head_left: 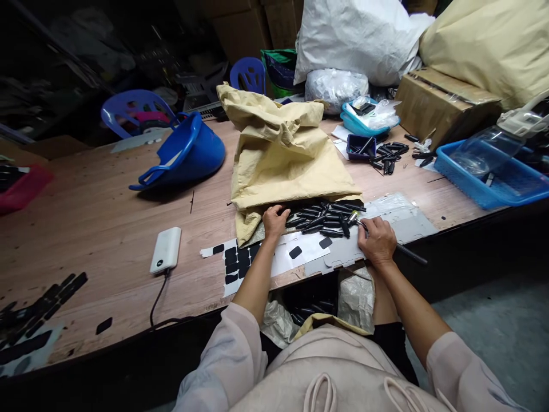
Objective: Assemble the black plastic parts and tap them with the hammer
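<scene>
A heap of slim black stick-shaped parts (326,218) spills from the mouth of a crumpled tan sack (283,160) onto the wooden table (98,229). My left hand (275,222) rests at the sack's mouth by the left end of the heap, its fingers curled. My right hand (377,240) is closed around one long black stick (409,253) whose end points out to the right. Beneath both hands lie white backing sheets with black stickers (240,260) and a grey plastic sheet (403,220).
A white power bank (166,250) with a cable lies to the left. A tipped blue bucket (184,154) sits behind it. At the right stand a blue tray (493,177), a cardboard box (441,103) and more black parts (388,154). An open bag (355,297) sits in my lap.
</scene>
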{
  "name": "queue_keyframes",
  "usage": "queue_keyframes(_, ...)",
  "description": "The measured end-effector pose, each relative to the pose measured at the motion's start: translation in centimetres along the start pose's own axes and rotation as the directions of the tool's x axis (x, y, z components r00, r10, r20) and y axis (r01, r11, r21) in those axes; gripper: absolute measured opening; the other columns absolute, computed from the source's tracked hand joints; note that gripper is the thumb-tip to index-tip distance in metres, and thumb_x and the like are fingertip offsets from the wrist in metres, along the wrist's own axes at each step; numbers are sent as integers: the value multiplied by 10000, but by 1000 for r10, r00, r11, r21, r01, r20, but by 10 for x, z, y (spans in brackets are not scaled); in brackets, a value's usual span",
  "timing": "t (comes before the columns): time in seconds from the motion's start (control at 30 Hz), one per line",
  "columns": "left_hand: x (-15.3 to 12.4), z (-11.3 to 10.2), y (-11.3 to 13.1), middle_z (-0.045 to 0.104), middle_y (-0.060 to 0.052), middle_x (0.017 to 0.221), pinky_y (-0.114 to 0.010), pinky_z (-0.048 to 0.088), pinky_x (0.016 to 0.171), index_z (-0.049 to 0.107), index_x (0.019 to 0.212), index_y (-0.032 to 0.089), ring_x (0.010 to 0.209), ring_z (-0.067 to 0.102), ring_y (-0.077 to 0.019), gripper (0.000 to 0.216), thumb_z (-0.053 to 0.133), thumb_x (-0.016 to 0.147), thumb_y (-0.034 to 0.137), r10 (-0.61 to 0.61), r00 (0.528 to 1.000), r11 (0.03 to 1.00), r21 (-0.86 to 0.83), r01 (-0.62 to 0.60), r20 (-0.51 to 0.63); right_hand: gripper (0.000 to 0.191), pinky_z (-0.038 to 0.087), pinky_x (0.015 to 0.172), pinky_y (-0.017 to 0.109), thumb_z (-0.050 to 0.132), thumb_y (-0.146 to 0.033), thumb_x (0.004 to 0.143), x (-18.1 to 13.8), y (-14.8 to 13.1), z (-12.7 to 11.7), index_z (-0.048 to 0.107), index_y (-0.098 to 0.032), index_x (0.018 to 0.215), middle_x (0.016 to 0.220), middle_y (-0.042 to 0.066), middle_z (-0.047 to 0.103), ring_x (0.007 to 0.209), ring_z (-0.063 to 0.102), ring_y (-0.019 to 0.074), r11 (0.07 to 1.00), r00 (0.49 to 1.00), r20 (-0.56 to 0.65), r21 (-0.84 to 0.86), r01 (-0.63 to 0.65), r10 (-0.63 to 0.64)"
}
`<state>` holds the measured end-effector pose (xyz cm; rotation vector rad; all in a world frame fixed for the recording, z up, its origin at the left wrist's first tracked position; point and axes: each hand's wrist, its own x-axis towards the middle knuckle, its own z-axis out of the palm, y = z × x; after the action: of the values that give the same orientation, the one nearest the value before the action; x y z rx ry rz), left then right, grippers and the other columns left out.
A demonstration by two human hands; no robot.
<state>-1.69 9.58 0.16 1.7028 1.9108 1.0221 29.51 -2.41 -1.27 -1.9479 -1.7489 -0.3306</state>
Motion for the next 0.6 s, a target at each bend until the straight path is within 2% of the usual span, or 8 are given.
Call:
queue_keyframes(0.17,14,3,7,713,-49,744,-326,515,830,758,830,170,809,668,-234,123,653,823,234,-75,996,976,211,63,46,209,311,785,359,566,-296,970,1,0,1,742,-215,1047,951,92,651,916,482,254,1000,1000,3,5,-9,9)
queue_keyframes(0.27,15,4,8,690,-62,727,-325,501,799,727,801,173,829,666,-251,123,636,824,253,-97,993,952,298,74,66,205,309,782,358,574,-296,959,1,0,0,740,-215,1050,954,92,642,923,476,254,1000,1000,17,9,-17,17)
queue_keyframes(0.47,34,2,11,665,-99,681,-329,454,729,673,689,197,828,673,-272,245,562,889,283,-123,954,941,337,25,273,205,312,779,363,578,-298,948,1,0,0,740,-208,1037,951,96,631,917,462,253,1000,1000,10,12,-15,15)
queue_keyframes(0.6,45,-1,18,600,-64,588,-313,422,682,649,620,186,741,642,-240,279,581,876,277,-115,929,948,318,-2,351,192,312,783,362,583,-297,940,2,-1,0,737,-209,1014,941,94,631,917,460,253,1000,1000,5,18,-14,14)
